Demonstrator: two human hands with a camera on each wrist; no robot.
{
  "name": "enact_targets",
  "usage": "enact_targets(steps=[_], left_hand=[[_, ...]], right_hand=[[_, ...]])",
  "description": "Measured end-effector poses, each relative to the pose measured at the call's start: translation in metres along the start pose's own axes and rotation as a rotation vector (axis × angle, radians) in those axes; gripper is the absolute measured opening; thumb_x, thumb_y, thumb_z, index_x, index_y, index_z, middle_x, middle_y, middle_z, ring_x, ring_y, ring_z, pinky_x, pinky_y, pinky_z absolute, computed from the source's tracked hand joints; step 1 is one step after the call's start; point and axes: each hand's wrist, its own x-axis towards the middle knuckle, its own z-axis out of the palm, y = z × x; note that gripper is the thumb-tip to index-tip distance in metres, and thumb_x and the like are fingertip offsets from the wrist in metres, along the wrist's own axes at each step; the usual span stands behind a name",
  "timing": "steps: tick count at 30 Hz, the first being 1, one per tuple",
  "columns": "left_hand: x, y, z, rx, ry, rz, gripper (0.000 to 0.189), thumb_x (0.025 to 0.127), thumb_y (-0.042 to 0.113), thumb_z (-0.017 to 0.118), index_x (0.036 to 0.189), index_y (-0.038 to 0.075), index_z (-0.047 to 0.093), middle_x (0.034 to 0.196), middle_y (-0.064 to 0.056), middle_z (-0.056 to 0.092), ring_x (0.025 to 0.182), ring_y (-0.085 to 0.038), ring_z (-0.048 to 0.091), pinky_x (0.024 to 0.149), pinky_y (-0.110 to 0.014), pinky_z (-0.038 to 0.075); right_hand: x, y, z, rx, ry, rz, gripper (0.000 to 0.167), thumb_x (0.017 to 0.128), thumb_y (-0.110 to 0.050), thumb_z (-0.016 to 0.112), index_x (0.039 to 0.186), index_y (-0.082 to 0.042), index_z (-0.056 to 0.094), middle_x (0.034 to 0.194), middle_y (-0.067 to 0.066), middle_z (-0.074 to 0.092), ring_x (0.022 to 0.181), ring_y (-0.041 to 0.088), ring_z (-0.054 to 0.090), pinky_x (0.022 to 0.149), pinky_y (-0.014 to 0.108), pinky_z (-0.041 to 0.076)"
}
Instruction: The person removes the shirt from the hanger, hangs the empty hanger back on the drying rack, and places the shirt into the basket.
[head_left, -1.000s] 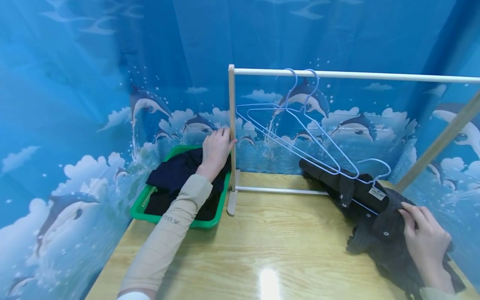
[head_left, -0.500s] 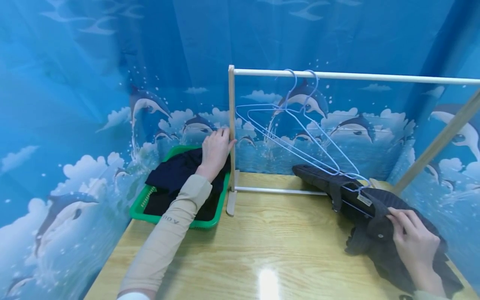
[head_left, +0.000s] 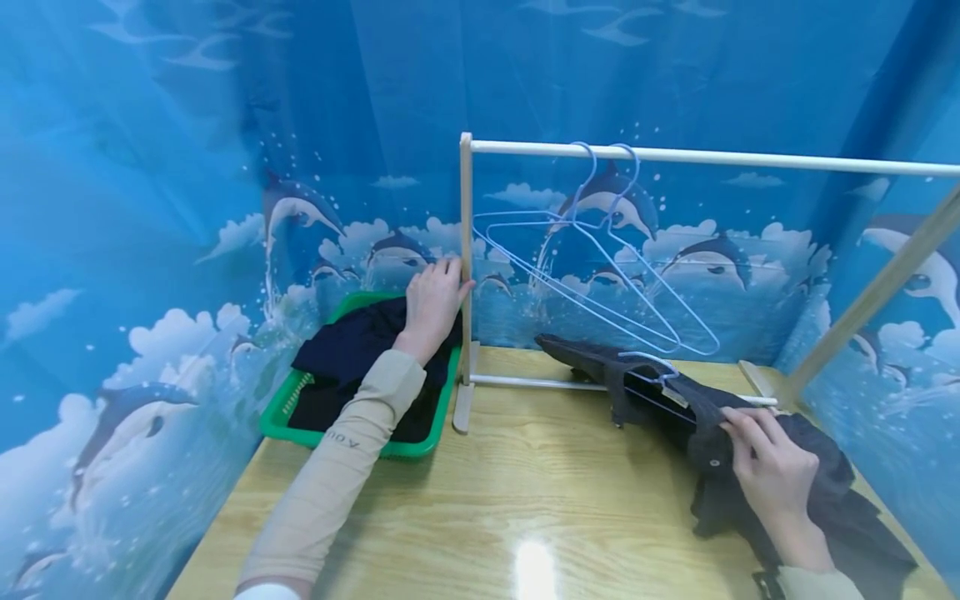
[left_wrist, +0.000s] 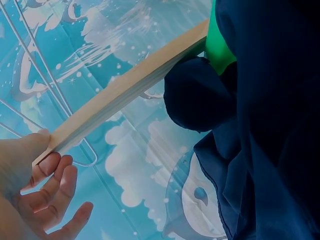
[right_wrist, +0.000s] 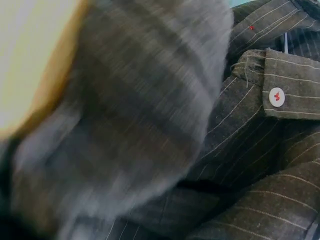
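My left hand [head_left: 431, 304] pinches the left wooden post [head_left: 467, 217] of a clothes rack. In the left wrist view its thumb and forefinger close on that post [left_wrist: 125, 80], the other fingers loosely bent. My right hand [head_left: 776, 475] pinches the collar area of a dark pinstriped button shirt [head_left: 862, 533], which slants low over the table's right side. A light-blue wire hanger [head_left: 648, 358] is inside the shirt, its hook poking out at the neck. Striped cloth [right_wrist: 240, 125] with a white button [right_wrist: 276, 97] fills the right wrist view; the hand itself is hidden there.
Two light-blue hangers [head_left: 600, 242] hang from the rack's white top bar [head_left: 720, 157]. A white lower bar [head_left: 525, 381] runs near the table [head_left: 562, 500]. Left of the post stands a green basket [head_left: 281, 417] with dark clothes [head_left: 345, 354]. A dolphin-print curtain [head_left: 360, 100] encloses the table.
My right hand has moved left with the shirt and its hanger, so the hook is now below the hanging hangers. My left hand has stayed on the post.
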Motion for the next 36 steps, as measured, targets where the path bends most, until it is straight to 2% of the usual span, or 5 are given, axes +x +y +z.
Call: enact_targets(steps=[9,17,29,33,36], left_hand=[[0.000,-0.002,-0.001,-0.009,-0.010,0.010,0.038,0.103,0.043,0.056,0.118,0.008,0.062,0.103,-0.009,0.067,0.086,-0.026,0.066,0.070,-0.038,0.055],[-0.011,0.002,-0.017,-0.048,-0.022,0.025,0.031,0.104,0.042,0.056,0.104,0.013,0.067,0.096,-0.006,0.067,0.082,-0.025,0.064,0.069,-0.038,0.053],[-0.051,0.015,-0.034,-0.421,-0.259,0.233,0.035,0.105,0.044,0.050,0.119,0.021,0.072,0.111,0.002,0.070,0.100,-0.017,0.067,0.087,-0.037,0.056],[-0.066,0.009,-0.033,-0.489,-0.189,0.248,0.022,0.104,0.033,0.057,0.111,0.020,0.073,0.101,0.004,0.072,0.088,-0.012,0.069,0.076,-0.032,0.056],[-0.075,0.003,-0.033,-0.540,-0.070,0.217,0.015,0.102,0.024,0.061,0.106,0.018,0.075,0.098,0.002,0.075,0.081,-0.013,0.070,0.070,-0.031,0.056]], right_hand=[[0.016,-0.026,0.025,0.121,0.028,0.064,0.050,0.105,-0.041,0.053,0.090,0.002,0.075,0.077,0.014,0.068,0.061,0.028,0.061,0.048,0.033,0.038],[0.031,-0.044,0.034,0.180,-0.002,0.084,0.048,0.105,-0.040,0.053,0.090,0.001,0.073,0.080,0.013,0.068,0.067,0.028,0.063,0.059,0.035,0.041],[0.047,-0.060,0.043,0.243,0.001,0.140,0.033,0.102,-0.027,0.061,0.092,0.003,0.072,0.082,0.015,0.068,0.071,0.029,0.062,0.066,0.034,0.042],[0.058,-0.067,0.045,0.260,-0.004,0.163,0.008,0.092,-0.006,0.071,0.094,0.002,0.073,0.082,0.015,0.068,0.073,0.029,0.063,0.068,0.032,0.041],[0.067,-0.072,0.048,0.301,-0.014,0.159,0.009,0.087,0.004,0.075,0.096,0.001,0.074,0.082,0.013,0.069,0.073,0.027,0.063,0.070,0.026,0.042]])
